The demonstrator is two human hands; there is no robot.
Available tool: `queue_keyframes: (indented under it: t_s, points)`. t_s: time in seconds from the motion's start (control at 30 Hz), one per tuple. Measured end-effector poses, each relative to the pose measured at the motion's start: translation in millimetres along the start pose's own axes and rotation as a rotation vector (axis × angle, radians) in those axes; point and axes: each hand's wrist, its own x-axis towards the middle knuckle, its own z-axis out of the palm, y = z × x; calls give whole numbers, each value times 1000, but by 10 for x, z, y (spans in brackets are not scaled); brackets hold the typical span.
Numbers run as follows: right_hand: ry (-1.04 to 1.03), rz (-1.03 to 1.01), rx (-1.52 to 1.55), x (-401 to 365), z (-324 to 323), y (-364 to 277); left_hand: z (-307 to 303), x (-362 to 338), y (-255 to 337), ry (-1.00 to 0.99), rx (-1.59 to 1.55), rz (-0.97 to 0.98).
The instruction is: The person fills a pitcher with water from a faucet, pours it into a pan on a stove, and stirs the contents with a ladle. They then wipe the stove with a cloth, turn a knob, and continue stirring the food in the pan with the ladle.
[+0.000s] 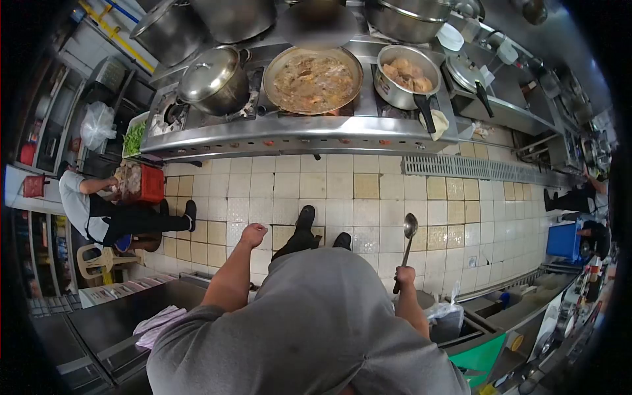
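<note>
My right hand (405, 275) is wrapped round the handle of a long metal serving spoon (409, 230), its bowl up and away from me over the floor. Out to the other side, my left hand (254, 234) is closed in a loose fist, and no object shows in it. Both hands are well apart from the stove. On the stove ahead, a wide pan (313, 80) holds brown, saucy food. To its right stands a pressure cooker pot (403, 76) without its lid, holding chunks of food. A lidded steel pot (214, 80) is on the left.
The stove's steel front edge (296, 135) runs across ahead of me. Larger pots (234, 20) stand behind. A pressure cooker lid (464, 71) lies on the right counter. At left, a person (99, 204) works by a red crate (151, 184). Another person (586, 194) is far right. Counters are behind me.
</note>
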Motion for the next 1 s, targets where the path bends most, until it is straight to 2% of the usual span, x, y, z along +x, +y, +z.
queue_keyframes:
  t_s: [0.1,0.2,0.3,0.43,0.5,0.6,0.63,0.73,0.83,1.0]
  points:
    - [-11,-37,71,-215,89,-418,13,-8,-170,1,33,-7]
    - [-32,-71,177,-328,197,-582,15,-30,-312,4,66,-4]
    - [-40,-46,141,-384,235,-681,13,-32,-407,-29,30,-43]
    - [-31,-5,72,-336,230,-520,1,-70,-463,-16,21,-27]
    - [-51,76,109,2,278,-117,-25,-95,-438,-7,8,-81]
    - [-55,121,38,-293,194,-309,-48,-115,-449,13,-26,-79]
    - [-17,207,132,-171,238,-166,-59,-111,-479,17,-28,-78]
    - [-16,115,109,-194,203,-100,-102,-99,-506,-33,45,-30]
    - [1,172,88,-224,217,-157,-194,-153,-428,-35,120,-26]
    - [27,144,38,-392,202,-401,-254,-108,-357,39,312,119]
